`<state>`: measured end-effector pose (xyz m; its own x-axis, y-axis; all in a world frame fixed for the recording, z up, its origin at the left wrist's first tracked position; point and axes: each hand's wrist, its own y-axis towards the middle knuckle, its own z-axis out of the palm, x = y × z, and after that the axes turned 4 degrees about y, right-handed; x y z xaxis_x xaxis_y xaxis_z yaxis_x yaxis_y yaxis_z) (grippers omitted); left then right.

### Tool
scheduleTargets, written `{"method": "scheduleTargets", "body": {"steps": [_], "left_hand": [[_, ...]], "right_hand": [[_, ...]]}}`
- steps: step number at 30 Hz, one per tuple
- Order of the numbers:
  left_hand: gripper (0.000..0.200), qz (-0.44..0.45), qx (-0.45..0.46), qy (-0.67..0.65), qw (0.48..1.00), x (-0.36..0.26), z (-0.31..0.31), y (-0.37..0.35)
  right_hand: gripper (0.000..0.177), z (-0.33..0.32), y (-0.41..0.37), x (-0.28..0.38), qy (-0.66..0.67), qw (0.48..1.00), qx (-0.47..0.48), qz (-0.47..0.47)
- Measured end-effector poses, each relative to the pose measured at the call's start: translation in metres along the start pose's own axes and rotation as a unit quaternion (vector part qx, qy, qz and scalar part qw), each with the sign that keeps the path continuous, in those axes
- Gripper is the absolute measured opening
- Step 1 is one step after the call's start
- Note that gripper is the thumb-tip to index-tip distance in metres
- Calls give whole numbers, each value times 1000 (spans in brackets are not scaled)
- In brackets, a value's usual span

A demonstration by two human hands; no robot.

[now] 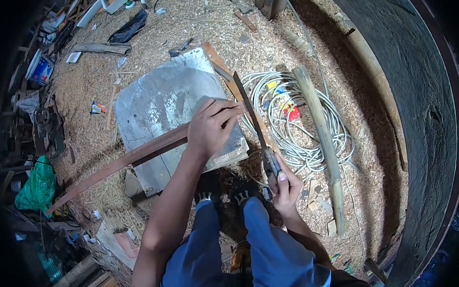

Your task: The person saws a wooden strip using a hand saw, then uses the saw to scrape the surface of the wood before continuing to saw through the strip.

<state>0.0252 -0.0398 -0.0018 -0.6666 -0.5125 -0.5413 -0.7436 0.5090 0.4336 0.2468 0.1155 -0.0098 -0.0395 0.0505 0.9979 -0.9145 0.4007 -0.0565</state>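
Note:
My left hand (211, 126) is closed around a long reddish wooden strip (156, 144), near its right end. The strip lies across a worn, grey-painted board (162, 95) and sticks out far past it on the left. In my right hand (286, 187) is a handsaw (254, 115), gripped by its dark handle. The dark narrow blade points away from me and crosses right at the strip's end, close beside my left fingertips. A second, lighter wooden piece (217, 58) runs diagonally behind the blade.
Coiled grey cable (310, 151) lies on the shavings-covered floor to the right, under a wooden pole (317, 125). A hammer (180, 47) rests beyond the board. A green plastic bag (37, 188) and clutter line the left; a big dark timber (414, 86) stands at right.

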Motion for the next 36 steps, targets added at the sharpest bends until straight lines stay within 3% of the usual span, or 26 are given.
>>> {"method": "scheduleTargets", "body": {"steps": [6,11,13,18,21,23,25,32,36], "left_hand": [[15,6,-2,-6,1000,1,2,4],[14,8,-1,0,1000,-1,3,1],[13,13,-8,11,1000,0,1,2],[14,-2,-15,8,1000,-4,2,2],[15,-3,-13,12,1000,-5,2,-2],[16,6,-14,14,1000,-3,4,1],[15,15,-16,9,1000,1,3,1],[15,16,-17,20,1000,-5,1,-1],[15,20,-18,20,999,-2,0,2]], "right_hand": [[53,-17,-52,-4,-1,1000,-21,-19],[48,-6,0,4,-21,1000,2,-12],[46,0,8,-2,39,999,-10,15],[49,-15,-44,9,16,1000,-22,15],[58,-9,-26,4,-24,1000,-11,4],[57,-1,-3,-4,-36,999,-2,-19],[56,4,5,-13,32,999,-15,-12],[54,-17,-39,8,-14,1000,-3,8],[49,3,8,0,20,1000,-12,3]]}}
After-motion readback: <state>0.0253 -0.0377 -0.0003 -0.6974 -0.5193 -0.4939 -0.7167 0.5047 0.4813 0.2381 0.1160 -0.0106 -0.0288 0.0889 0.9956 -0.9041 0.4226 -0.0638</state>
